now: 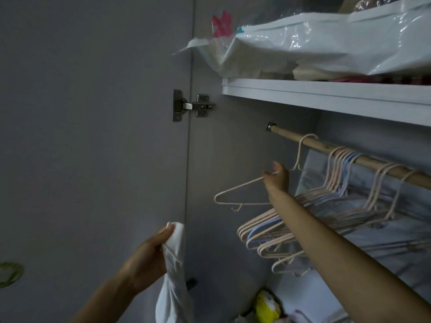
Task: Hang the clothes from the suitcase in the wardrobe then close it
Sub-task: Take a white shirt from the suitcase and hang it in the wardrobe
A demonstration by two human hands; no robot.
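The left hand (pixel 149 252) grips a white garment (pixel 173 276) bunched low and near; it looks light, soft and floppy, best held at the shoulders. The right hand (pixel 276 179) pinches 1 pink hanger (pixel 238 194), stiff and thin, hooked on the rod (pixel 321 146).
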